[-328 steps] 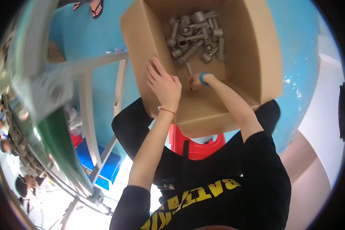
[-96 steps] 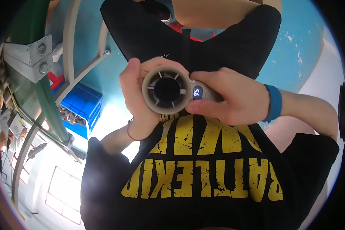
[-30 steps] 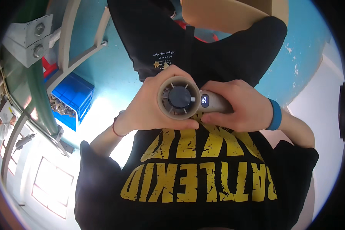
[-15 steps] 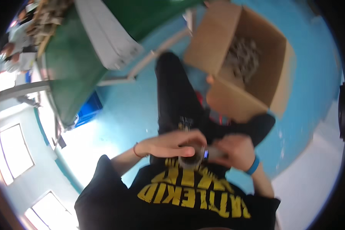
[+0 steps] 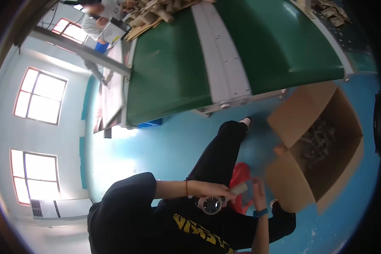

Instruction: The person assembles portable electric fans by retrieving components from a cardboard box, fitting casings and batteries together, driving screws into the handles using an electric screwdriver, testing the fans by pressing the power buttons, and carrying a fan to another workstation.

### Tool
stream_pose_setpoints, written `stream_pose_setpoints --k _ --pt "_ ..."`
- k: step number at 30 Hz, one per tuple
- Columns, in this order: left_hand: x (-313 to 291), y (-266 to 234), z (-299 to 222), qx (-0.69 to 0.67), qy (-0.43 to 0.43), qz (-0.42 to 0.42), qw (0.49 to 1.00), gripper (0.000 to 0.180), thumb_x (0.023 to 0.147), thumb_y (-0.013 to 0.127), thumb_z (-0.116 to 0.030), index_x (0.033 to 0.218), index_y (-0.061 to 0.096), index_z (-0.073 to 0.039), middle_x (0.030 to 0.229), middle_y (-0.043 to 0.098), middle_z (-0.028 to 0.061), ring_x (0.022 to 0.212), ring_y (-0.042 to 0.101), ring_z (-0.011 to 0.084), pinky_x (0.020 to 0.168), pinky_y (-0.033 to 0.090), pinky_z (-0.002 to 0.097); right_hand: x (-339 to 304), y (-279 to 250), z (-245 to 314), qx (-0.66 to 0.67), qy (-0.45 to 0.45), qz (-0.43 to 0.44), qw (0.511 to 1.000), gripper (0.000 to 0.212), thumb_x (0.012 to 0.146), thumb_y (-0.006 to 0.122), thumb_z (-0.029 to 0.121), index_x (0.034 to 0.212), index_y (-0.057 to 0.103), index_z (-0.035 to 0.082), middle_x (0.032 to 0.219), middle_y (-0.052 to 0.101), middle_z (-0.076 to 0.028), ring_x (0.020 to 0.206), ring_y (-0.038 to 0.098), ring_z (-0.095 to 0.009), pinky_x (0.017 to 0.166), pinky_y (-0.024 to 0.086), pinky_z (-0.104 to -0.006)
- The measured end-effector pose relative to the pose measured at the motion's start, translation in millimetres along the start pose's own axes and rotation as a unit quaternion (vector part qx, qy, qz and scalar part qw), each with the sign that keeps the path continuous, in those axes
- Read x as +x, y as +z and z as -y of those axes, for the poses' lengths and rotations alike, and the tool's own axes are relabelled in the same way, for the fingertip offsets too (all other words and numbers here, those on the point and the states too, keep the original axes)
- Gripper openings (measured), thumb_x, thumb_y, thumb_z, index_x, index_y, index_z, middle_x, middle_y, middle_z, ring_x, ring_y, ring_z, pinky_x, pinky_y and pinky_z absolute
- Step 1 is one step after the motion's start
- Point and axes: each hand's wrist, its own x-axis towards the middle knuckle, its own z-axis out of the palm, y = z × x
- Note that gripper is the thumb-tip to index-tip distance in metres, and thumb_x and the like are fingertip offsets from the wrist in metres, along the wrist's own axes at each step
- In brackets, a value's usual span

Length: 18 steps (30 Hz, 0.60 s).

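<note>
My left hand (image 5: pixel 209 190) is closed round a small handheld fan (image 5: pixel 211 205) in front of my lap. The fan has a round, pale ring with dark spokes inside, and a short beige handle (image 5: pixel 239 188) points up to the right from it. Part of the fan is hidden behind my fingers. Just right of the handle, my right hand (image 5: pixel 258 194) is raised with its fingers stretched out, slightly blurred, and nothing shows in it. A blue band is round the right wrist. Behind the fan, a red thing (image 5: pixel 240 174) shows between my legs.
An open cardboard box (image 5: pixel 284 178) on the blue floor at right holds several greyish pieces. Ahead stands a green conveyor belt (image 5: pixel 169 80) with a white metal strip (image 5: pixel 224 63). Beige parts (image 5: pixel 150 15) are heaped at its far left, near another person (image 5: pixel 93 23).
The view has swung, bringing more of the conveyor into sight and shifting the box to the right. My right hand has come off the fan's handle; my left still holds the fan.
</note>
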Motion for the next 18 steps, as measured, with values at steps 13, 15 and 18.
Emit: stream_pose_setpoints --k 13,15,18 --pt "-132 -53 152 0.108 0.245 -0.129 0.955 0.047 0.095 0.052 -0.047 0.079 0.057 -0.003 0.062 0.059 0.0024 0.065 0.061 0.0128 0.064 0.049 0.0267 51 100 -121 -0.542 0.098 0.166 0.818 0.035 0.095 0.049 0.032 0.109 0.062 0.002 0.096 0.067 -0.019 0.086 0.066 -0.028 0.078 0.050 -0.0410" --pt "-168 -48 162 0.099 0.331 -0.168 0.923 0.044 0.096 0.052 -0.044 0.082 0.057 -0.003 0.064 0.059 0.0019 0.065 0.061 0.0125 0.065 0.049 0.0264 42 157 -30 -0.499 0.064 0.150 0.851 0.031 0.096 0.050 0.024 0.118 0.060 0.003 0.094 0.068 -0.013 0.084 0.066 -0.021 0.077 0.051 -0.0340" --pt "-196 -58 158 0.041 0.506 -0.172 0.844 0.026 0.098 0.052 -0.027 0.100 0.054 -0.002 0.076 0.060 0.0022 0.071 0.059 0.0098 0.068 0.048 0.0255 59 190 52 -0.413 -0.101 0.158 0.891 0.030 0.095 0.055 0.019 0.120 0.056 0.003 0.094 0.067 -0.010 0.085 0.064 -0.016 0.079 0.051 -0.0299"
